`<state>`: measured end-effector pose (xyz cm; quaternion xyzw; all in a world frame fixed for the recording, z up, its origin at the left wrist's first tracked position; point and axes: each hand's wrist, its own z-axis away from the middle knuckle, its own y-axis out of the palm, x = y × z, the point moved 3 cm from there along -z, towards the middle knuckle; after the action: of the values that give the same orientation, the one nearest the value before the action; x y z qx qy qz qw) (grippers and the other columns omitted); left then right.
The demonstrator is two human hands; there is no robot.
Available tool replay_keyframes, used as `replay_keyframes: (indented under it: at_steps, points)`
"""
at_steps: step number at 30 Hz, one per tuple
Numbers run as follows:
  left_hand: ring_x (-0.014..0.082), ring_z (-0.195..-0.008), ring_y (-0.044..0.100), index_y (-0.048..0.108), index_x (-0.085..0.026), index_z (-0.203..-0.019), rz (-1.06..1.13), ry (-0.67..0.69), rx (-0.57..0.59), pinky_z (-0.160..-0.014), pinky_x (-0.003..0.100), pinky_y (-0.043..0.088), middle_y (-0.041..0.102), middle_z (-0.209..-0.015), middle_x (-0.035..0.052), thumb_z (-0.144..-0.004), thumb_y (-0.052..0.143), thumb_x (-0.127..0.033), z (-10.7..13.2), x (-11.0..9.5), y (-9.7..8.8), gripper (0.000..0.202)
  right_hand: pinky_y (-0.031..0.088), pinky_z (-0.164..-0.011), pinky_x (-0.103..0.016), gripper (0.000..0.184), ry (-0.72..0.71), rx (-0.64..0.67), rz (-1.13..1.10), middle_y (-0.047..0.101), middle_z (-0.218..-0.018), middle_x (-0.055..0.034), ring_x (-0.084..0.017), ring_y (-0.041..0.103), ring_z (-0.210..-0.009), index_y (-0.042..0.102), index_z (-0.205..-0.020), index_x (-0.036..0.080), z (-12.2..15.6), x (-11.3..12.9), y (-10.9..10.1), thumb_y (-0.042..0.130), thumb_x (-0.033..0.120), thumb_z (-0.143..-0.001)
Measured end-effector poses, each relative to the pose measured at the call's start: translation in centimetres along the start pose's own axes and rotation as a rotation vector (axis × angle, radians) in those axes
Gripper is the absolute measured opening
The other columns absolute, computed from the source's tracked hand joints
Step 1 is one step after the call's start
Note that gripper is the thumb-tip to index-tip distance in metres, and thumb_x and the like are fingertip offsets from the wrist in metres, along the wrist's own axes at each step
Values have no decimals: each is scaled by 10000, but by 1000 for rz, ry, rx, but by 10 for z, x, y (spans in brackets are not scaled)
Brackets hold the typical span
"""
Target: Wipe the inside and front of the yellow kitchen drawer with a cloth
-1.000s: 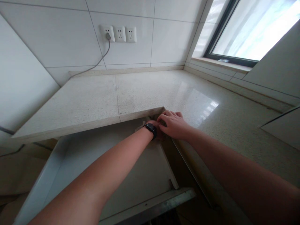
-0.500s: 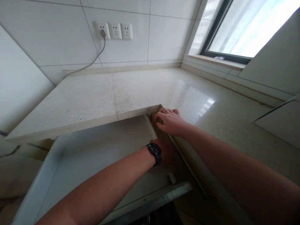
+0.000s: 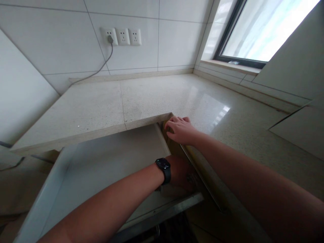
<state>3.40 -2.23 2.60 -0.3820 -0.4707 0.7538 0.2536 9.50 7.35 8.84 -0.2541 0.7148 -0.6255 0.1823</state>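
Note:
A white drawer (image 3: pixel 106 162) stands pulled out below the speckled stone countertop (image 3: pixel 157 98). My left hand (image 3: pixel 181 175), with a black watch (image 3: pixel 164 167) on its wrist, reaches down at the drawer's front right corner, in shadow. Its fingers are mostly hidden, so I cannot see what it touches or holds. My right hand (image 3: pixel 181 130) lies on the inner corner of the countertop edge. The right fingers are curled over the lip, gripping it, just above the gap beside the drawer.
A metal front rail (image 3: pixel 162 216) runs along the drawer's near edge. A tiled wall carries three sockets (image 3: pixel 123 36) with a grey cable (image 3: pixel 101 69) plugged into the left one. A window (image 3: pixel 263 30) is at the upper right, and a grey panel (image 3: pixel 298 131) lies at the right.
My left hand has drawn back from the inner corner beside the right hand, down to the drawer's front right corner. The right hand has stayed on the countertop edge.

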Motion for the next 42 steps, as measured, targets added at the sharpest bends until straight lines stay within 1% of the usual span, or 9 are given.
replay_keyframes:
  at_steps: [4, 8, 15, 18, 23, 30, 35, 38, 42]
  points:
    - [288, -1081, 676, 583, -325, -1333, 161, -23, -47, -797, 352, 530, 715, -1203, 46, -789, 587, -650, 9, 6, -4, 633, 312, -955, -485, 248, 1, -6, 5, 613, -1143, -87, -293, 554, -1083, 656, -1044, 282, 0, 1, -1, 510, 390, -875]
    - [237, -1070, 680, 563, -352, -1336, 312, -34, -126, -826, 306, 513, 719, -1181, -4, -802, 603, -620, 28, -1, -3, 599, 315, -944, -494, 254, -1, -10, 1, 613, -1143, -93, -301, 561, -1073, 661, -1040, 279, 0, 1, 0, 510, 386, -866]
    - [197, -976, 680, 600, -353, -1246, 193, -23, -322, -803, 265, 488, 723, -1072, -24, -800, 630, -554, 89, -21, -6, 491, 326, -939, -489, 269, -28, -17, 19, 621, -1139, -94, -308, 559, -1108, 666, -1035, 277, 0, -2, 2, 493, 396, -867]
    - [187, -882, 662, 594, -391, -1268, 86, -49, -329, -759, 272, 480, 707, -1004, -28, -787, 639, -551, 131, -25, -4, 508, 324, -946, -493, 282, -39, -16, 22, 618, -1146, -98, -310, 561, -1113, 667, -1049, 283, 0, -2, 3, 483, 409, -876]
    - [228, -898, 632, 549, -408, -1349, -139, -210, -341, -750, 336, 486, 676, -1105, 25, -814, 623, -568, 214, -29, 16, 563, 322, -957, -518, 294, -45, -24, 32, 612, -1151, -105, -320, 569, -1106, 673, -1056, 282, 0, -1, 4, 484, 418, -876]
    - [271, -954, 630, 575, -342, -1363, -398, -700, -390, -806, 387, 515, 673, -1087, 67, -763, 738, -303, 353, -29, 54, 623, 336, -945, -552, 318, -68, -20, 80, 612, -1164, -92, -337, 575, -1074, 680, -1056, 310, -4, -12, 15, 470, 471, -879]
    - [267, -965, 651, 570, -333, -1389, -453, -1087, -465, -803, 366, 523, 687, -1099, 63, -872, 630, -347, 443, -23, 78, 520, 345, -918, -554, 320, -104, -49, 106, 618, -1167, -90, -342, 584, -1042, 685, -1047, 321, -8, -21, 25, 474, 485, -871]
    - [268, -1020, 643, 572, -322, -1383, -457, -1158, -495, -831, 364, 518, 679, -1163, 64, -891, 606, -349, 451, -28, 86, 494, 339, -921, -559, 324, -107, -54, 127, 618, -1170, -94, -342, 585, -1039, 684, -1048, 318, -9, -23, 28, 474, 487, -868]
    - [273, -1026, 627, 591, -320, -1358, -438, -1096, -514, -874, 382, 507, 680, -1114, 70, -855, 646, -324, 409, -46, 84, 506, 323, -943, -552, 329, -103, -29, 147, 612, -1192, -96, -336, 575, -1072, 672, -1069, 309, -8, -21, 28, 458, 467, -875]
